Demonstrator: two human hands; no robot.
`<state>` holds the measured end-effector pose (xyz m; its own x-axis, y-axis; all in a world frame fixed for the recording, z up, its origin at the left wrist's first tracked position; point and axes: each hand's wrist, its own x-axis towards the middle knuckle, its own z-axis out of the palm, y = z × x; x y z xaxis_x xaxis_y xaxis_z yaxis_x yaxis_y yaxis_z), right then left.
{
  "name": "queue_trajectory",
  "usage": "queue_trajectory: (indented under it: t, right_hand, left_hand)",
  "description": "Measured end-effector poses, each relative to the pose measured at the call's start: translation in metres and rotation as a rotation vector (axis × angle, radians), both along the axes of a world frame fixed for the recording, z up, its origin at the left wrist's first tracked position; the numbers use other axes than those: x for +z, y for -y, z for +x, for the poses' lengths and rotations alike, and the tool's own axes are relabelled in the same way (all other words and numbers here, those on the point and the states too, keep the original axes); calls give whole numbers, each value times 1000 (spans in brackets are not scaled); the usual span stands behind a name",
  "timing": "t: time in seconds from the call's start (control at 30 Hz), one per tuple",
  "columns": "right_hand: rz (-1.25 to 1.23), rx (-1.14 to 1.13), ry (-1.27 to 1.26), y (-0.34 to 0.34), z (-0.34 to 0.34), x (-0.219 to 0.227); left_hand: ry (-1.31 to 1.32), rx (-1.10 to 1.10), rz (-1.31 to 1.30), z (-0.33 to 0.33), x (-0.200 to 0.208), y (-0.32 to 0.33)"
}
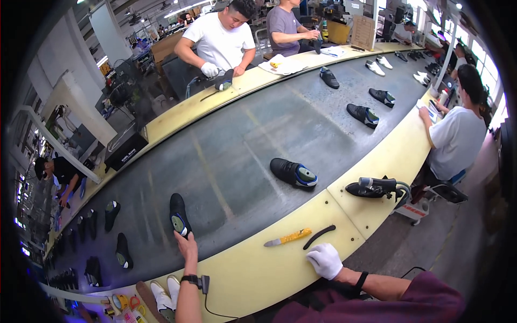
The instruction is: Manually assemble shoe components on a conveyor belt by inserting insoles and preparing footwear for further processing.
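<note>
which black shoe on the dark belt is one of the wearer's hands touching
The black shoe whose heel end meets the bare left hand; no other shoe on the belt touches it or the gloved right hand.

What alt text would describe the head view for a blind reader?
A person's bare left hand is at the heel of a black shoe on a dark surface; the gloved right hand is near a black strip and yellow-handled tool on its pale border. More shoes and workers appear beyond.

A black, green-lined shoe point(177, 207) sits on the grey belt point(245, 180), toe away.
</note>
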<state>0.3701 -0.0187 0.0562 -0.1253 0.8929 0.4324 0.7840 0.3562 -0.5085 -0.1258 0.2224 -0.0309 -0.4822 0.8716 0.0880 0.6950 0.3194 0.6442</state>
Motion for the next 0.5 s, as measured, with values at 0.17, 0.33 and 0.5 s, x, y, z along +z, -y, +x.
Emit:
queue_trajectory:
  t: [0.17,0.33,0.5]
  right_hand:
    - [31,-13,-11,-1,1,1]
    - [72,-11,-31,2,0,-6]
    - [98,-58,-76,3,-4,-13]
  left_hand:
    - [-218,-345,119,90,28,105]
    - [-432,-540,112,167,34,187]
    - [-460,-528,120,168,31,189]
